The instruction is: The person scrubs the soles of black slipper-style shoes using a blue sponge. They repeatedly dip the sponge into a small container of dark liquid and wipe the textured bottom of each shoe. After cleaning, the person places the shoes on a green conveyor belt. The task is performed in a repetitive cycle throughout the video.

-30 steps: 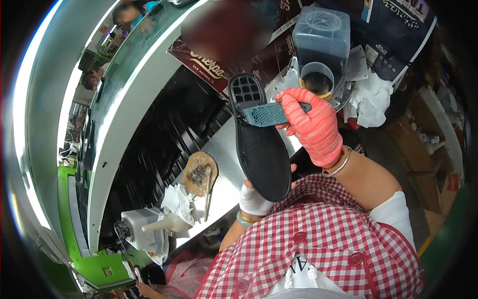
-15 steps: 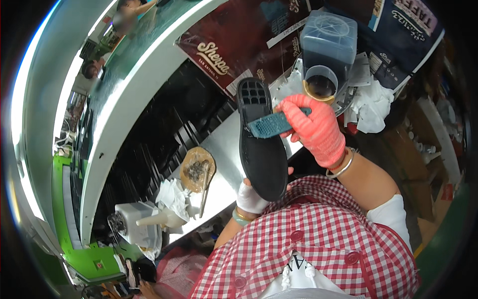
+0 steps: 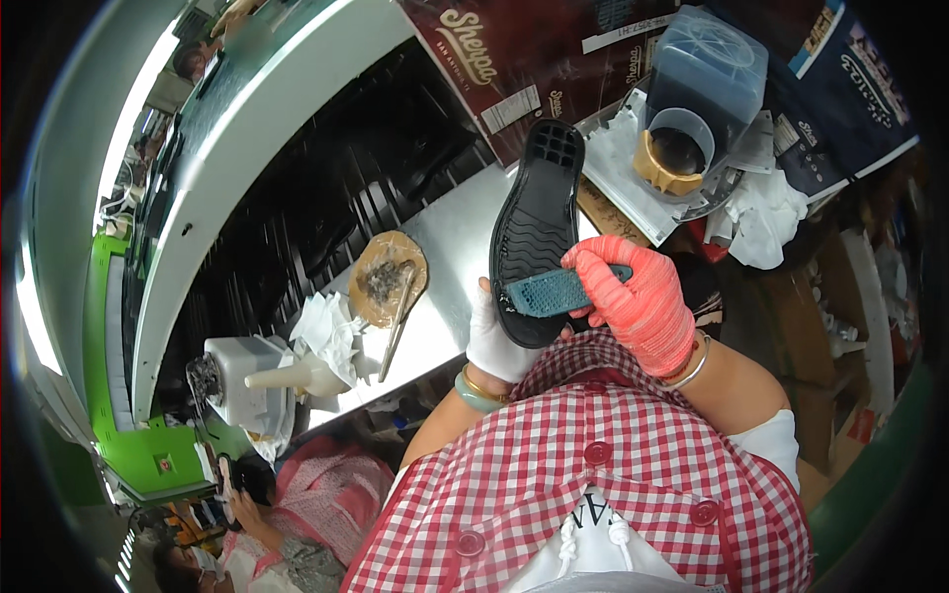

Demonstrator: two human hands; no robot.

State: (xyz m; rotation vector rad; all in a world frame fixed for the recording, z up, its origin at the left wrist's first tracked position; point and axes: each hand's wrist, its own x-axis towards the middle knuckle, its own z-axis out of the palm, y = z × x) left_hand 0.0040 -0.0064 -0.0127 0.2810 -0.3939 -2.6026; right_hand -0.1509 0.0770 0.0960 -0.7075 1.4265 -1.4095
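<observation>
A black shoe sole (image 3: 539,212) stands nearly upright in front of me. Its inner face shows wavy ridges and a grid of small cells at the far end. My left hand (image 3: 497,341), in a white glove with bare fingertips, grips the near end from the left and below. My right hand (image 3: 638,306), in a coral knit glove, is closed around a teal brush (image 3: 568,290) with a textured face. The brush lies across the near part of the sole, its tip close to the left rim. Part of the left fingers is hidden behind the sole.
A metal bench holds a tan dish (image 3: 388,280) with a stick, crumpled white tissue (image 3: 328,336) and a grey-white bottle (image 3: 237,381). Far right are a cup of dark liquid (image 3: 680,148), a clear plastic container (image 3: 707,64) and white paper (image 3: 756,222). Another person (image 3: 326,504) works lower left.
The brush has moved from the sole's middle toward its near end, with my right hand lower. The sole has tilted, showing its ridges, and my left hand has come further into view.
</observation>
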